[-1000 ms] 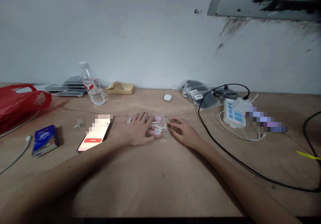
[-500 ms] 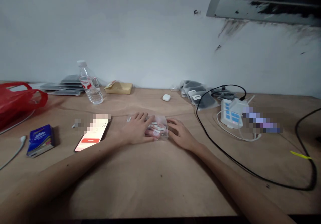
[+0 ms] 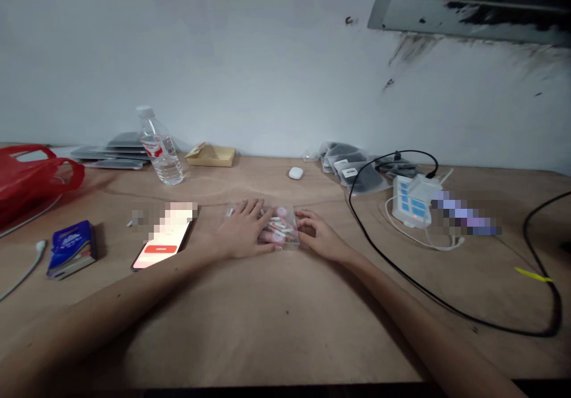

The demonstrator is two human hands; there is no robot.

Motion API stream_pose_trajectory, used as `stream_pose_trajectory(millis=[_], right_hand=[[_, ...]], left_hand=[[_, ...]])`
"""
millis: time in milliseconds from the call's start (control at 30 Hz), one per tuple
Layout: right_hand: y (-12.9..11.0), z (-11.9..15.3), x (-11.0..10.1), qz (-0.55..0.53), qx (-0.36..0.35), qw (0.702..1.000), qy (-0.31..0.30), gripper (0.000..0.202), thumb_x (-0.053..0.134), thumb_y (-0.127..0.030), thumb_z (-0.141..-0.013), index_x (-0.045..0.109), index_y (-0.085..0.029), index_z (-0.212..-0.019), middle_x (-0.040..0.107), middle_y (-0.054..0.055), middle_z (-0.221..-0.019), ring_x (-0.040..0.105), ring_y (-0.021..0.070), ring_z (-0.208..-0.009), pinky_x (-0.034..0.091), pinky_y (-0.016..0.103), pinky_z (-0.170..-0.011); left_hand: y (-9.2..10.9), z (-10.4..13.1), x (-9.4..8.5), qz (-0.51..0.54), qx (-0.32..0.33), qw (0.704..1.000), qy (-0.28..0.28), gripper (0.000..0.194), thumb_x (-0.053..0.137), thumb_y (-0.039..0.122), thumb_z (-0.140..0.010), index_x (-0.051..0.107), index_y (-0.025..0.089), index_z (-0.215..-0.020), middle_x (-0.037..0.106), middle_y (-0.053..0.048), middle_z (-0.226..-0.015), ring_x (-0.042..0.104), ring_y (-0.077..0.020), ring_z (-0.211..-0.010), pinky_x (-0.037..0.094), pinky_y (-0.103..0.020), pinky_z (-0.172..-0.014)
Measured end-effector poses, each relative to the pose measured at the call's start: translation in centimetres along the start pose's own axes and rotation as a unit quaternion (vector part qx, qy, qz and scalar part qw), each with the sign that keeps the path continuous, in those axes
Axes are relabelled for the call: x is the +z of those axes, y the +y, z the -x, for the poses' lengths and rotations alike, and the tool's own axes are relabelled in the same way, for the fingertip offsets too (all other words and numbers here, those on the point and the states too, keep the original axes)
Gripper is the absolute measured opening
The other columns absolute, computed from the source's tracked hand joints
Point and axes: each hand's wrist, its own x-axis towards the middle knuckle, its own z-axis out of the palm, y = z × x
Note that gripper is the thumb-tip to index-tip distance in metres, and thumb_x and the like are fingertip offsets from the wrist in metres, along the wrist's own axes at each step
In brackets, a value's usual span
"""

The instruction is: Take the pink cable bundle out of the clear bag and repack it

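A clear plastic bag (image 3: 289, 212) lies flat on the wooden table (image 3: 285, 320), holding several small pink and white pieces whose kind I cannot make out. My left hand (image 3: 244, 228) rests palm down over the bag's left half, fingers stretched and thumb out to the right, covering part of the contents. At the bag's right edge is my right hand (image 3: 319, 234), its fingers loosely bent and spaced from the thumb. Those fingertips are at or very near the plastic, and I see nothing held between them.
Left of my hands lie a lit phone (image 3: 165, 240) and a blue tissue pack (image 3: 72, 249). Behind stand a water bottle (image 3: 163, 154), a cardboard tray (image 3: 214, 157) and a white earbud case (image 3: 295, 173). Rightward are grey pouches (image 3: 357, 169), a power strip (image 3: 410, 204) and a looping black cable (image 3: 428, 292).
My right hand's fingers have bent in a little more at the bag's edge. The pieces in the bag look slightly shifted, with more pink showing. My left hand stays nearly in place.
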Motion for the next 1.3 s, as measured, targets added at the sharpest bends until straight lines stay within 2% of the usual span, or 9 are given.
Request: stream_pose_trajectory(millis=[267, 367, 567, 733, 867, 1067, 1300], right_hand=[[0.5, 0.1, -0.1, 0.000, -0.006, 1.000, -0.019, 0.020, 0.067, -0.041, -0.088, 0.071, -0.022, -0.093, 0.054, 0.014, -0.141, 0.043, 0.0305, -0.140, 0.033, 0.053, -0.116], [0.6, 0.2, 0.0, 0.019, 0.000, 1.000, -0.007, 0.017, 0.069, -0.038, -0.086, 0.071, -0.022, -0.092, 0.054, 0.014, -0.142, 0.043, 0.0311, -0.140, 0.033, 0.054, -0.116], [0.4, 0.7, 0.4, 0.036, -0.012, 0.999, 0.037, 0.027, 0.067, -0.031, -0.084, 0.069, -0.023, -0.110, 0.053, 0.016, -0.144, 0.047, 0.0318, -0.138, 0.036, 0.054, -0.114], [0.5, 0.5, 0.9, 0.064, 0.006, 0.995, 0.076, 0.020, 0.067, -0.026, -0.081, 0.074, -0.020, -0.099, 0.059, 0.018, -0.136, 0.058, 0.0330, -0.126, 0.043, 0.055, -0.107], [0.4, 0.3, 0.7, 0.090, 0.006, 0.993, 0.078, 0.014, 0.070, -0.023, -0.077, 0.075, -0.020, -0.089, 0.065, 0.016, -0.129, 0.063, 0.0323, -0.118, 0.047, 0.054, -0.103], [-0.7, 0.3, 0.5, 0.111, 0.003, 0.989, 0.099, 0.010, 0.069, -0.021, -0.077, 0.073, -0.019, -0.085, 0.068, 0.015, -0.119, 0.064, 0.0319, -0.114, 0.048, 0.050, -0.100], [-2.3, 0.3, -0.5, 0.192, -0.016, 0.976, 0.105, 0.007, 0.069, -0.018, -0.075, 0.071, -0.021, -0.081, 0.069, 0.013, -0.114, 0.063, 0.0320, -0.110, 0.050, 0.050, -0.096]], left_hand=[[0.4, 0.2, -0.3, -0.005, -0.007, 1.000, 0.001, 0.090, 0.043, 0.078, -0.089, 0.032, 0.019, -0.155, 0.035, -0.022, -0.157, 0.031, -0.0440, -0.145, 0.026, -0.058, -0.114], [0.4, 0.1, -0.3, -0.010, -0.007, 1.000, 0.001, 0.089, 0.043, 0.079, -0.088, 0.032, 0.020, -0.155, 0.036, -0.022, -0.156, 0.033, -0.0441, -0.143, 0.028, -0.058, -0.113], [0.4, 0.2, -0.4, -0.003, -0.014, 1.000, -0.002, 0.089, 0.042, 0.079, -0.088, 0.032, 0.020, -0.155, 0.034, -0.022, -0.157, 0.032, -0.0457, -0.143, 0.028, -0.060, -0.112], [0.5, 0.1, -0.4, -0.006, -0.007, 1.000, -0.001, 0.090, 0.041, 0.079, -0.089, 0.031, 0.019, -0.155, 0.033, -0.024, -0.158, 0.030, -0.0456, -0.144, 0.027, -0.060, -0.112], [0.4, 0.2, -0.4, 0.001, -0.012, 1.000, -0.007, 0.090, 0.041, 0.079, -0.089, 0.030, 0.021, -0.156, 0.031, -0.022, -0.160, 0.028, -0.0445, -0.146, 0.025, -0.059, -0.114], [0.1, 0.2, -0.1, 0.003, -0.010, 1.000, -0.002, 0.090, 0.041, 0.080, -0.088, 0.031, 0.022, -0.156, 0.032, -0.020, -0.160, 0.028, -0.0437, -0.146, 0.025, -0.058, -0.114], [-0.1, 0.1, -0.2, 0.002, 0.002, 1.000, 0.005, 0.089, 0.043, 0.080, -0.087, 0.033, 0.022, -0.154, 0.035, -0.020, -0.158, 0.029, -0.0417, -0.147, 0.025, -0.055, -0.115]])
